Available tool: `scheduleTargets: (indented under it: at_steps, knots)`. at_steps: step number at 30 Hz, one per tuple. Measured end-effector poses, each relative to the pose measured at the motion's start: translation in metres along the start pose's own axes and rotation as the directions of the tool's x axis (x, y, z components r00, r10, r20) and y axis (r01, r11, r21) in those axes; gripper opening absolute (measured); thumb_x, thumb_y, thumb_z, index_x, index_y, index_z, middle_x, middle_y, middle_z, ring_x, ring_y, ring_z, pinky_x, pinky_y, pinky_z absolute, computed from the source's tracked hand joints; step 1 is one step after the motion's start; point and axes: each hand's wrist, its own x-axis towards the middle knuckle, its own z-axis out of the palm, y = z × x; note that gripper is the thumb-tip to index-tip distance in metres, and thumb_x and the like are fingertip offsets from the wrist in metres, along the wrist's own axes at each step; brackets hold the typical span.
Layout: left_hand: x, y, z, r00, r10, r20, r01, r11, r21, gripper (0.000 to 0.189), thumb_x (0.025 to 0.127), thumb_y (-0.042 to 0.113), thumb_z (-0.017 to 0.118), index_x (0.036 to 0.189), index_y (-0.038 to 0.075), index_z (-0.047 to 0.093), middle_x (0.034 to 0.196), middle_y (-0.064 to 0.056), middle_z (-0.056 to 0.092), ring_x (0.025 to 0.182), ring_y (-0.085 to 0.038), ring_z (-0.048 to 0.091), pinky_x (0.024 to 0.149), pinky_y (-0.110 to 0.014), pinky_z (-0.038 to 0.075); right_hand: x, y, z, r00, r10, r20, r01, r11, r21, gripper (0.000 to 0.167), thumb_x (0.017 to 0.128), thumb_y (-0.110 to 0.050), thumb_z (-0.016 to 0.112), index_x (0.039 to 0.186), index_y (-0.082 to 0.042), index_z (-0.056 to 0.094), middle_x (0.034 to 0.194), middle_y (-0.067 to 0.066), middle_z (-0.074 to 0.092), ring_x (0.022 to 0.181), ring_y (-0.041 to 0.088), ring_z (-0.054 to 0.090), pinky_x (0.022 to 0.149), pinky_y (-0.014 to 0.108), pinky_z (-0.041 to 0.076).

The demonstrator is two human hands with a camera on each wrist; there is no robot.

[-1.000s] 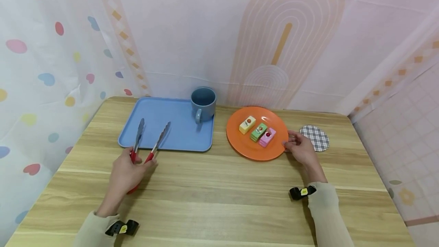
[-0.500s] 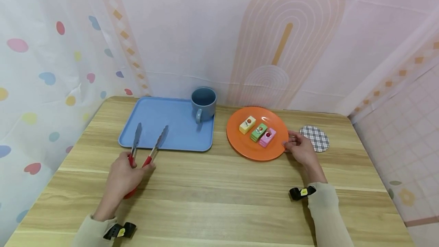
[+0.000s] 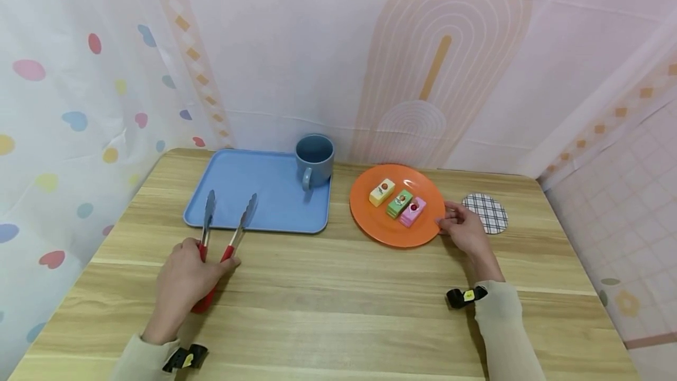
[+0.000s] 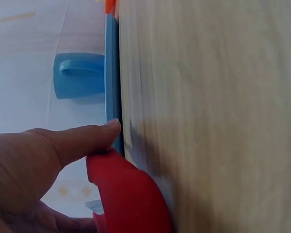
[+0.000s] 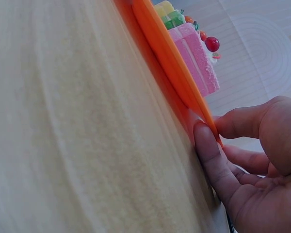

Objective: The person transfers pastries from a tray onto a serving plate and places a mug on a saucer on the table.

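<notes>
My left hand (image 3: 185, 278) holds a pair of tongs (image 3: 244, 219) by its red handles (image 4: 131, 199), with thumb on one arm and fingers on the other. Its metal arms are spread apart, their tips over the near edge of a blue tray (image 3: 264, 178). At the right side of an orange plate (image 3: 391, 239), my right hand (image 3: 468, 231) pinches the rim; the right wrist view shows the thumb and fingers on either side of it. Three small cake slices lie on the plate: yellow (image 3: 381, 193), green (image 3: 399, 204) and pink (image 3: 412, 213), each with a fruit topping.
On the tray's right back corner stands a blue-grey mug (image 3: 315, 163), handle toward me. A round checked coaster (image 3: 489, 213) lies to the right of the plate. Patterned cloth (image 3: 296, 63) hangs behind the wooden table (image 3: 338, 310) and at both sides.
My left hand has drawn the tongs a little toward me and slightly left, so the tips reach less far over the tray. The right hand and the plate have stayed in place.
</notes>
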Motion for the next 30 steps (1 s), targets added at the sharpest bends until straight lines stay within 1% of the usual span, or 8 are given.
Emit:
scheduleTargets:
  at_steps: [2,4,7,10,16,19,25,30]
  knots:
    - [0.0,0.0,-0.001,1.0,0.001,0.007,-0.002,1.0,0.005,0.087,0.08,0.064,0.078,0.111,-0.011,0.048,0.087,-0.019,0.05,0.07,-0.029,0.052,0.051,-0.034,0.04,0.0,-0.001,0.0,1.0,-0.004,-0.003,0.004,1.0,-0.008,0.055,0.099,-0.007,0.063,0.151,-0.003,0.045,0.12,0.013,0.058,0.091,0.007,0.062,0.078,0.021,0.059]
    - [0.001,0.0,-0.002,1.0,0.006,0.016,-0.006,1.0,0.012,0.098,0.079,0.069,0.076,0.123,-0.014,0.047,0.091,-0.021,0.051,0.073,-0.031,0.054,0.052,-0.033,0.04,0.0,-0.001,0.0,1.0,-0.01,-0.007,0.01,1.0,-0.014,0.055,0.099,-0.007,0.064,0.151,-0.002,0.045,0.119,0.013,0.058,0.091,0.007,0.062,0.078,0.021,0.059]
    - [0.002,0.0,-0.004,0.999,0.008,0.034,-0.009,1.0,0.023,0.116,0.078,0.076,0.071,0.14,-0.015,0.038,0.101,-0.025,0.052,0.08,-0.034,0.056,0.054,-0.033,0.041,0.0,0.0,-0.001,1.0,-0.011,-0.007,0.011,1.0,-0.015,0.056,0.099,-0.007,0.063,0.152,-0.003,0.045,0.12,0.013,0.058,0.091,0.007,0.061,0.078,0.021,0.059]
    - [0.002,0.001,-0.006,0.999,0.009,0.048,-0.01,1.0,0.026,0.121,0.078,0.079,0.068,0.146,-0.015,0.033,0.108,-0.029,0.052,0.084,-0.037,0.057,0.056,-0.034,0.042,0.0,0.0,-0.001,1.0,-0.009,-0.002,0.009,1.0,-0.018,0.056,0.1,-0.008,0.063,0.152,-0.003,0.044,0.12,0.013,0.058,0.092,0.008,0.061,0.078,0.02,0.059]
    - [0.002,0.001,-0.008,0.999,0.029,0.026,-0.03,0.999,0.027,0.12,0.083,0.077,0.065,0.148,-0.017,0.03,0.115,-0.034,0.05,0.087,-0.04,0.058,0.061,-0.042,0.049,-0.001,-0.001,-0.001,1.0,-0.006,0.004,0.006,1.0,-0.026,0.056,0.1,-0.009,0.063,0.153,-0.004,0.044,0.121,0.013,0.058,0.093,0.009,0.061,0.078,0.02,0.059]
    - [0.003,0.001,-0.008,0.999,0.046,0.006,-0.046,0.999,0.019,0.118,0.084,0.075,0.065,0.15,-0.017,0.029,0.119,-0.036,0.049,0.092,-0.044,0.057,0.066,-0.048,0.051,-0.002,-0.001,0.0,1.0,-0.007,0.002,0.007,1.0,-0.019,0.056,0.1,-0.008,0.063,0.153,-0.003,0.044,0.121,0.013,0.058,0.092,0.009,0.061,0.078,0.02,0.059]
    - [0.002,0.005,-0.009,0.992,0.099,-0.082,-0.098,0.995,0.01,0.103,0.088,0.061,0.071,0.147,-0.015,0.035,0.115,-0.037,0.05,0.099,-0.049,0.054,0.069,-0.054,0.049,-0.002,0.0,0.0,1.0,-0.002,0.014,0.002,1.0,-0.011,0.057,0.1,-0.008,0.063,0.153,-0.003,0.043,0.121,0.014,0.058,0.092,0.008,0.061,0.078,0.021,0.059]
    - [0.003,0.011,-0.009,0.985,0.118,-0.126,-0.121,0.993,-0.017,0.095,0.09,0.053,0.073,0.145,-0.016,0.038,0.122,-0.039,0.048,0.11,-0.053,0.047,0.08,-0.06,0.046,-0.002,-0.002,0.0,1.0,-0.014,0.014,0.014,1.0,-0.027,0.056,0.099,-0.009,0.064,0.152,-0.001,0.044,0.121,0.016,0.059,0.09,0.008,0.062,0.077,0.021,0.059]
